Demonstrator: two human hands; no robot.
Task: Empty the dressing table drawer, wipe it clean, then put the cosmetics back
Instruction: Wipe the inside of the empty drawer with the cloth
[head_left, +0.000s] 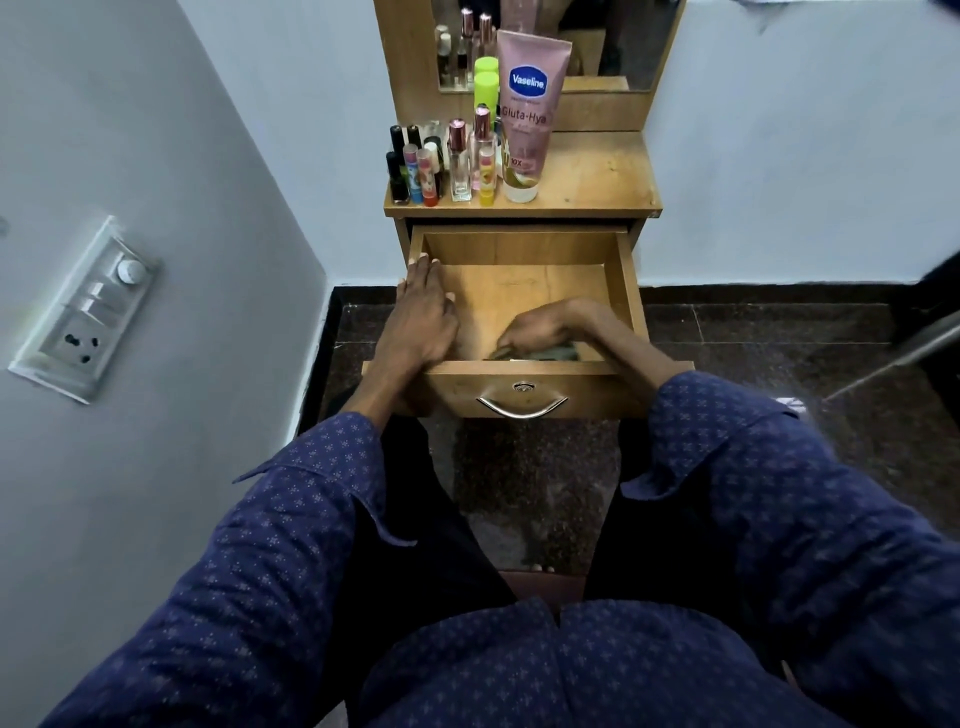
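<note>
While the left hand (423, 317) rests flat, fingers straight, on the open drawer's (626, 280) left wall, the right hand (545, 330) grips a dark cloth (558, 355) inside it.

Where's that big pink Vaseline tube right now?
In the head view, the Vaseline tube stands cap-down on the dressing table top, left of centre before the mirror, just right of the small bottles and above the open drawer.
</note>
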